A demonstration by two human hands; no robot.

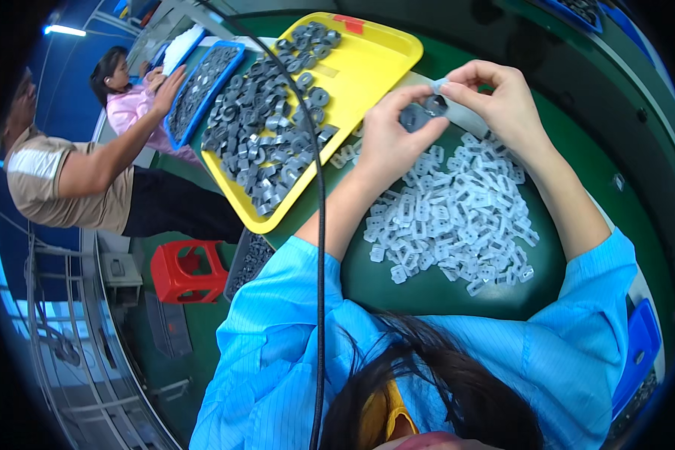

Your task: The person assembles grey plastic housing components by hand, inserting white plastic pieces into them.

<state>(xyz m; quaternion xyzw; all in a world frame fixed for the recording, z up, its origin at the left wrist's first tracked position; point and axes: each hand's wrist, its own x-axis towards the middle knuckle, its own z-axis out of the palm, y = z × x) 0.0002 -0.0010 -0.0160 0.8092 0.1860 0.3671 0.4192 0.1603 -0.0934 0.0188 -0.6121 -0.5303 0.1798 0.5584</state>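
Note:
Over the far edge of a heap of small translucent plastic clips (457, 210), both my hands are raised close together. My left hand (385, 139) is closed around a dark grey round part (414, 118), its thumb and fingers on the rim. Thumb and forefinger of my right hand (502, 97) pinch a small pale translucent piece (439, 85) right against that grey part. How the two pieces meet is partly hidden by my fingers. Left of my hands lies a yellow tray (386, 49) with many loose dark grey ring-shaped parts (266, 127).
A black cable (320, 247) hangs across the view, over the tray. A blue tray of grey parts (206, 90) lies beyond it. Two people stand or sit at the left, one reaching an arm (131, 135) over the bench. A red stool (190, 271) is on the floor.

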